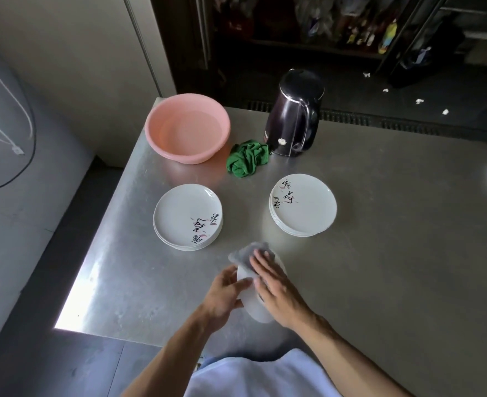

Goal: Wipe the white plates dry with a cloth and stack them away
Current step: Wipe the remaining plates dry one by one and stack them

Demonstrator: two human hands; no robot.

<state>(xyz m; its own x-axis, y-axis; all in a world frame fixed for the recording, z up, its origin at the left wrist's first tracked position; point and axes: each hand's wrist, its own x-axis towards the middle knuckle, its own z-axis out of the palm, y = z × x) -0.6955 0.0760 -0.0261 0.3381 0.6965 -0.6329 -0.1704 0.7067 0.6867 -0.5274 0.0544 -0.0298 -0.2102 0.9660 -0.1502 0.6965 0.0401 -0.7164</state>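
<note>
On steel counter [379, 253]: left hand [225, 293] grips plate [254, 306], right hand [276, 287] flat on cloth [246, 253].

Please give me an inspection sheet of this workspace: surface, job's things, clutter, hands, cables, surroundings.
Surface: metal table, glare along its left edge.
Job's things: left stack and right stack of white plates; one plate held tilted; grey cloth on it.
Clutter: pink basin, black kettle, crumpled green cloth, all at the far side.
Hands: left hand grips the plate; right hand presses the grey cloth with straight fingers.
Cables: cables hang at the left, off the table.
Surroundings: dark shelves with bottles; paper scraps on the floor.
</note>
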